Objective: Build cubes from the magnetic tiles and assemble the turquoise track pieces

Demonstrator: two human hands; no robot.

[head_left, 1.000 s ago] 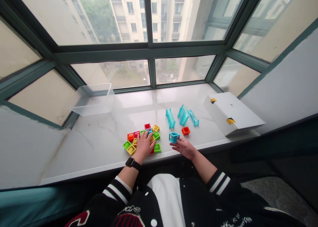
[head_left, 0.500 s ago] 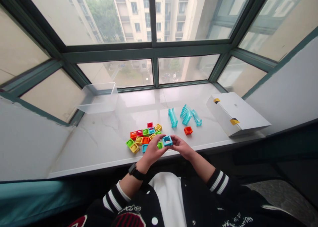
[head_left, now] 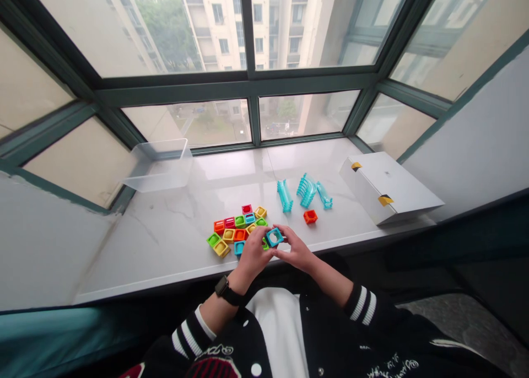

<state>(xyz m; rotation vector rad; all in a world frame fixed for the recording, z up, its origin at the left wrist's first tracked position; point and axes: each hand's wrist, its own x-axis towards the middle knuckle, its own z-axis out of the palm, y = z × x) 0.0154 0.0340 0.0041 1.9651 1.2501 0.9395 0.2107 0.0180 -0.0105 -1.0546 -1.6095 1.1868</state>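
Between both hands is a blue toy block (head_left: 274, 237) with a round opening in its face. My left hand (head_left: 255, 251) grips it from the left, and my right hand (head_left: 297, 248) holds its right side. Just beyond and left of my left hand lies a cluster of coloured blocks, among them a yellow block (head_left: 221, 248), a green block (head_left: 214, 239) and a red block (head_left: 247, 209). My left hand hides part of this cluster. Apart from it, to the right, sits an orange-red block (head_left: 310, 217).
Clear teal track pieces, one straight (head_left: 285, 195), one curved (head_left: 306, 190) and one smaller (head_left: 324, 195), lie behind the orange-red block. A transparent bin (head_left: 159, 166) stands back left by the window. At right is a white box (head_left: 390, 188) with yellow-black tabs.
The blue block has been turned in my hands, so its round opening now faces up more. My fingers have shifted around it. The whole view has moved slightly.
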